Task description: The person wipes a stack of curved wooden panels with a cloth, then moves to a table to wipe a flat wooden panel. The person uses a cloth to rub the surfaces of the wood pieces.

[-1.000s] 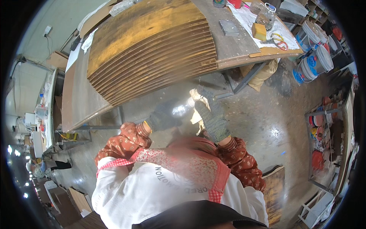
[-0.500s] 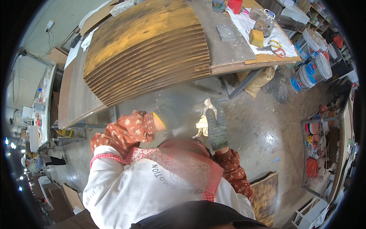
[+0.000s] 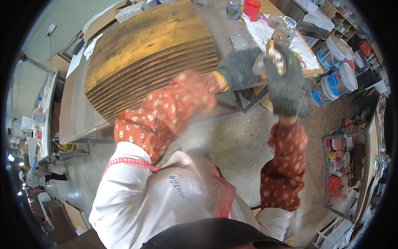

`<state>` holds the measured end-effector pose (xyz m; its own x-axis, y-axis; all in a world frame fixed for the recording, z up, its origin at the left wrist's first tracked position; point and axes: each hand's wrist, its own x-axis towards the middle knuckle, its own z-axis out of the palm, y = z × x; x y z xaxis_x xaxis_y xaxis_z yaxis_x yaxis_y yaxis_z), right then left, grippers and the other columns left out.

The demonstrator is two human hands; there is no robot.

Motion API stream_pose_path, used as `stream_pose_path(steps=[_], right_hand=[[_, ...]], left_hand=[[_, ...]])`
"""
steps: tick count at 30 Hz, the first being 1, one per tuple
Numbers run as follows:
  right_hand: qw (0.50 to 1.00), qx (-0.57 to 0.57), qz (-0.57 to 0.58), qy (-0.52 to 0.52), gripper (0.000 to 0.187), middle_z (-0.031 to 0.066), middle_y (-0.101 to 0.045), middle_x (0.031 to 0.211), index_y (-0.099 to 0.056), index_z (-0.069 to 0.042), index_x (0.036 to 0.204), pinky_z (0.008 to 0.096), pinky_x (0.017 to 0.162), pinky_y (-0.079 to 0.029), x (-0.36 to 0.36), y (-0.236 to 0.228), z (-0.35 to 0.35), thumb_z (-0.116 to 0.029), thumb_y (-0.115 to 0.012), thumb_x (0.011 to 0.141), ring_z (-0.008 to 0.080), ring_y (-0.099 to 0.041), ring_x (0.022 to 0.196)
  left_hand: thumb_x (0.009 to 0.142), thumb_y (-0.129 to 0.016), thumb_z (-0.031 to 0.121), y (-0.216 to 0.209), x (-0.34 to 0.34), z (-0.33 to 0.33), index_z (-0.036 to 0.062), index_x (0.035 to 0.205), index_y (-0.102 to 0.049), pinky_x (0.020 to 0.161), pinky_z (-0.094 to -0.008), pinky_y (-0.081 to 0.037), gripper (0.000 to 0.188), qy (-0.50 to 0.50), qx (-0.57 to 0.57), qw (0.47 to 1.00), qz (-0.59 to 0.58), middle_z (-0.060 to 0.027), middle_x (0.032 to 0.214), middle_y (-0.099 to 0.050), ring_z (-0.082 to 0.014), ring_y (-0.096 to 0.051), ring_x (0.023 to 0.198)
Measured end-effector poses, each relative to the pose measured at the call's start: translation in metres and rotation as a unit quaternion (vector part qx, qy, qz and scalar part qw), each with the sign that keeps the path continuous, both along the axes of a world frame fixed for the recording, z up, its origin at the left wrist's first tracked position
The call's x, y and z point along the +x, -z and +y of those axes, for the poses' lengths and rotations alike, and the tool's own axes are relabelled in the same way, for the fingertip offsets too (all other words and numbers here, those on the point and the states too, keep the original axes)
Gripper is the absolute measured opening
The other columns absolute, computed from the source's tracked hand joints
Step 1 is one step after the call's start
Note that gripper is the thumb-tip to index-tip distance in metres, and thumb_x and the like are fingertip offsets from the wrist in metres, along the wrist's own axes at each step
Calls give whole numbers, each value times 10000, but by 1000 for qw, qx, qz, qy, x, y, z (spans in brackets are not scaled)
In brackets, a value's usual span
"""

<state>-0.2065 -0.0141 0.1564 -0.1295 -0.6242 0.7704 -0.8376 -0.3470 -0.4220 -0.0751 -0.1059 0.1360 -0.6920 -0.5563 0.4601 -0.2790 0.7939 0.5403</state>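
Both my hands wear dark grey knitted gloves and reach over the right front edge of the table. My right hand is closed on a crumpled cream rag. Just left of it is my left hand, its fingers pointing toward the rag and smeared by motion. A pale patch between the hands is too blurred to name. Left of my hands lies a fanned stack of brown and yellow streaked boards. Beyond my left hand is a flat grey block, partly hidden.
A white cloth, a red jar and clear plastic bottles stand at the table's far right. Plastic buckets sit on the floor to the right, near a rack with coloured rolls. Another person is far left.
Both hands have moved up and right, from above the floor to the table's right front edge. The rag has travelled with my right hand. My hands now cover the scissors and yellow sponge.
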Motion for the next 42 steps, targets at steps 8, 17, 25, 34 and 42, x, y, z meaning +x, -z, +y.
stream_pose_path(steps=[8,17,25,34,42], right_hand=[[981,72,176,37,413,131,-625,1151,-596,-149,1230,413,952,-444,-45,15,-131,-205,-662,826,319,-588,1063],[977,139,161,-24,511,137,-603,1211,-568,-168,1279,404,988,-426,-81,34,-175,-234,-715,794,324,-560,1126],[998,-60,-28,23,491,101,-652,1143,-575,-83,1264,330,927,-478,-16,-8,-113,-258,-731,833,214,-625,1041],[867,29,-498,-6,630,156,-506,1300,-384,10,1372,309,934,-504,69,82,-63,-114,-708,847,221,-538,1154],[936,34,-276,214,669,186,-557,1272,-376,33,1381,336,958,-453,156,138,-89,-281,-687,879,258,-571,1111]], left_hand=[[818,-740,284,-52,153,-52,101,1247,-574,946,-376,-478,495,-157,-261,950,-73,-122,1212,-621,-284,-602,1102],[939,-556,388,-22,462,-70,56,1286,-551,1050,-365,-381,480,-549,-16,809,-207,-171,1279,-581,-337,-507,1233],[976,-434,344,15,554,-65,163,1397,-432,1061,-381,-358,458,-395,-117,842,-347,-133,1429,-444,-342,-407,1312],[950,-521,359,-63,432,-100,87,1276,-546,1024,-424,-394,426,-321,-136,846,-404,-157,1333,-527,-363,-478,1237],[980,-498,276,-37,425,-147,56,1372,-473,1124,-360,-291,450,-97,-105,952,-272,-149,1391,-491,-269,-410,1335]])
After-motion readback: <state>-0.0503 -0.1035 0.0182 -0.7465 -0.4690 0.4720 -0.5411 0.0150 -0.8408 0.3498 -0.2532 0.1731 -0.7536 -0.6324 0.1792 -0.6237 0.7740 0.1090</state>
